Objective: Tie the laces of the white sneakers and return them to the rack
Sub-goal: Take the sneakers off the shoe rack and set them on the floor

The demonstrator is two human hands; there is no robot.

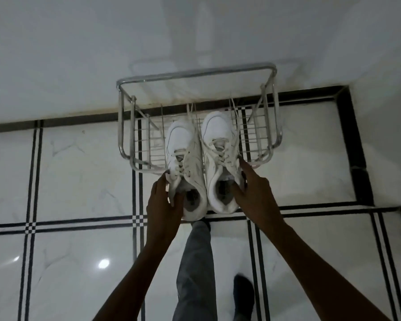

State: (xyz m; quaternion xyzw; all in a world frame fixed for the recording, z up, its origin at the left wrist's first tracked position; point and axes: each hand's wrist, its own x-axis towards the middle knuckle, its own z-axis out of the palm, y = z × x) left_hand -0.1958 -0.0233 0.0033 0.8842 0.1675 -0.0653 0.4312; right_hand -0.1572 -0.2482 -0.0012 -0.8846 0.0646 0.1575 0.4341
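Over the metal rack by the wall, the left hand has its fingers closed on the heel of the left sneaker. Just beside it, touching, the right sneaker is gripped at its heel by the right hand. Both sneakers' laces hang loose.

Two white sneakers: the left sneaker and the right sneaker stood side by side, touching, toes toward 12 o'clock. One metal wire rack carried them. Two hands were in view: the left hand at the pair's 8 o'clock and the right hand at its 4 o'clock. One trouser leg and one dark shoe showed at 6 o'clock.
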